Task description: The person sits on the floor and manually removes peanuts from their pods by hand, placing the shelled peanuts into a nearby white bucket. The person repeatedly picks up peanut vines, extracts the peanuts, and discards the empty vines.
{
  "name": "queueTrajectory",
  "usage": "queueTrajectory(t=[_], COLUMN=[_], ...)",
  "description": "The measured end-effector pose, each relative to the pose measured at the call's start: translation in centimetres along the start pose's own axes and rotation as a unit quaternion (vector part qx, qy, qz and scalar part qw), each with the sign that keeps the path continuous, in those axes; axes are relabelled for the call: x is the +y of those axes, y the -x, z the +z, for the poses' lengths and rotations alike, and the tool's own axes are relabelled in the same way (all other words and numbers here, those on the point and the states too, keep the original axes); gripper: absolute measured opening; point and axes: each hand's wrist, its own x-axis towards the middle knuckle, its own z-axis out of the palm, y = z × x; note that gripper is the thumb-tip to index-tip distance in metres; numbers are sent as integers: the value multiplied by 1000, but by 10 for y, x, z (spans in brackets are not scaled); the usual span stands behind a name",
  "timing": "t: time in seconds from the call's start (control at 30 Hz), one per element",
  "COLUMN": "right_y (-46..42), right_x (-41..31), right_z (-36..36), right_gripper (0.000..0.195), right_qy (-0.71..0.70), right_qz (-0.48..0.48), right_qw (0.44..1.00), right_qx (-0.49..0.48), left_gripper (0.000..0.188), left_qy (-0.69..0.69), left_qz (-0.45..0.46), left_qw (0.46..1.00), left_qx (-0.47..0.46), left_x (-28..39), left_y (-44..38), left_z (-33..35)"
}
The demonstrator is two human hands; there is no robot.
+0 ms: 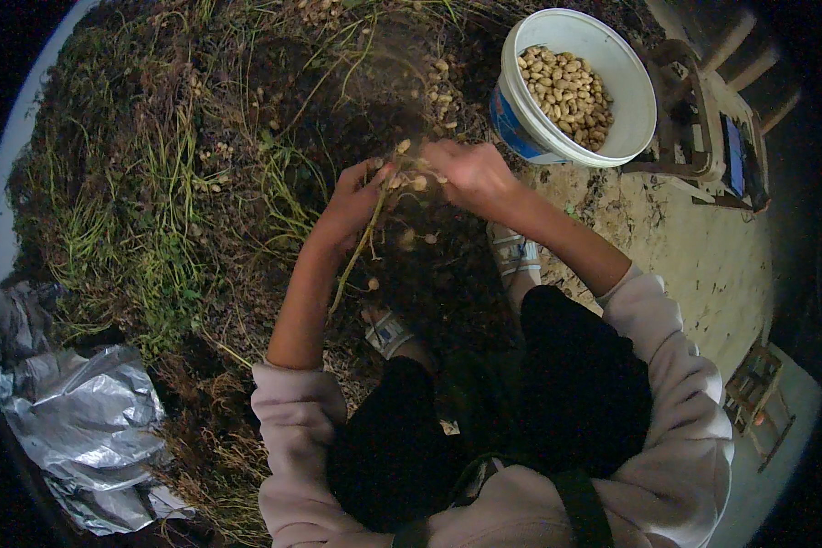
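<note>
My left hand (356, 202) grips the stem of an uprooted peanut plant (362, 250). The stem hangs down past my wrist, and a cluster of pale peanut pods (401, 179) shows at the root end between my hands. Motion blurs my right hand (476, 175), which is at the other side of those roots. Its fingertips are too smeared to show whether they hold a pod. Beyond the right hand stands a white plastic bucket (630, 116) with a blue printed side, tilted in view. Loose unshelled peanuts (565, 96) lie inside it.
A broad heap of pulled peanut plants (157, 185) covers the floor ahead and left. Crumpled silver plastic sheeting (89, 411) lies at lower left. Right of the bucket is a wooden seat (692, 137) with a lit phone (733, 154). My sandalled feet (387, 332) are below my hands.
</note>
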Motion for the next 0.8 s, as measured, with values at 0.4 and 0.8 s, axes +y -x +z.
queueTrajectory(t=[0.4, 0.8], right_y=[-3, 0], right_x=[-9, -12], right_z=[-15, -28], right_gripper=[14, 15], right_qy=[-228, -268], right_qz=[191, 260], right_qw=[948, 918], right_qx=[115, 133], left_gripper=[31, 27], left_qy=[6, -14], left_qz=[163, 186], left_qw=[986, 982], left_qx=[-26, -34], left_x=[7, 0], left_y=[2, -9], left_z=[19, 25])
